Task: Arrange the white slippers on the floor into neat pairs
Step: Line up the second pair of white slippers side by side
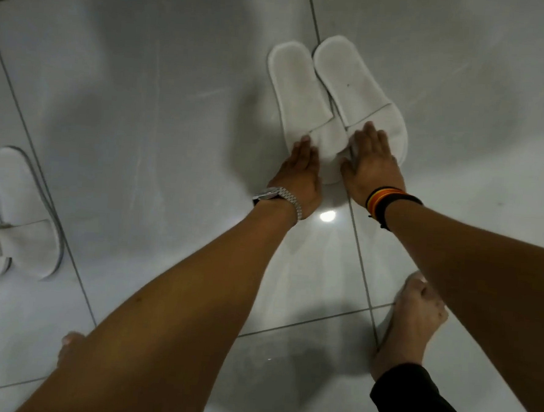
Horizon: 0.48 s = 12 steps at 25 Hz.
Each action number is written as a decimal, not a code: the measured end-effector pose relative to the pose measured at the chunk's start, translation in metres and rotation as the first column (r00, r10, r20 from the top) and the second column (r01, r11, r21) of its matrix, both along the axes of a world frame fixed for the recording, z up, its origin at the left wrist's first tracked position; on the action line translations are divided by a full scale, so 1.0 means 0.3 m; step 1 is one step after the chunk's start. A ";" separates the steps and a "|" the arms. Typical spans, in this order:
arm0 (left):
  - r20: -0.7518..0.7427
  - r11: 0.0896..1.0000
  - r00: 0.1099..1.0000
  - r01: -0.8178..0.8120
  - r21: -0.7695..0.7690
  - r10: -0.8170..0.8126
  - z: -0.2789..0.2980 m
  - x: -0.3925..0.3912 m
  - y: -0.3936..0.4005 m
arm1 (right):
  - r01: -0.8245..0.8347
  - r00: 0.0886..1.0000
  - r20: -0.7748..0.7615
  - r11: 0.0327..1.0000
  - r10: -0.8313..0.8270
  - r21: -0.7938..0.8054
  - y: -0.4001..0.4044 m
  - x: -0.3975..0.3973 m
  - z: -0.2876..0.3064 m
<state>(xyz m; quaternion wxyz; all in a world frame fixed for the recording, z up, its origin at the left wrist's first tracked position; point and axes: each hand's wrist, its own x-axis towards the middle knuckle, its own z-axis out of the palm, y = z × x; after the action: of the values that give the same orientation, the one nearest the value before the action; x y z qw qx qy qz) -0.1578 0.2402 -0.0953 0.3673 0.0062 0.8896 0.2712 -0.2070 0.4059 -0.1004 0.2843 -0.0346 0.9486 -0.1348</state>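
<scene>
Two white slippers lie side by side on the grey tiled floor, toes toward me. My left hand (pixel 298 172) rests flat on the toe end of the left slipper (pixel 298 92). On the toe band of the right slipper (pixel 354 80) lies my right hand (pixel 370 162), palm down with fingers spread. The two slippers touch along their inner edges. A second pair of white slippers (pixel 18 212) sits together at the far left edge, partly cut off by the frame.
Glossy grey floor tiles (pixel 162 103) with dark grout lines reflect a ceiling light. My bare right foot (pixel 407 322) and the toes of my left foot (pixel 71 343) stand close below. A dark strip runs along the top left corner.
</scene>
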 end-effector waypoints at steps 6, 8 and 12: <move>-0.037 1.000 0.999 -0.005 0.027 0.006 -0.015 -0.079 0.278 | 0.051 0.999 0.014 0.998 -0.051 0.021 0.230 -0.087 0.006; -0.048 0.999 0.999 -0.006 0.042 0.008 -0.017 -0.073 0.328 | 0.061 0.998 0.023 0.998 -0.062 0.027 0.270 -0.097 0.020; -0.057 1.000 0.998 0.005 0.020 -0.004 -0.012 -0.057 0.338 | 0.053 0.998 0.034 0.998 -0.053 0.016 0.284 -0.083 0.033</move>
<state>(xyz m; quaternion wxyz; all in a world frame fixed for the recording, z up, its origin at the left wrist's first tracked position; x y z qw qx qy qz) -0.1749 0.3417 -0.0989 0.3423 0.0195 0.8970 0.2790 -0.2319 0.4912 -0.0905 0.2973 -0.0049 0.9450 -0.1359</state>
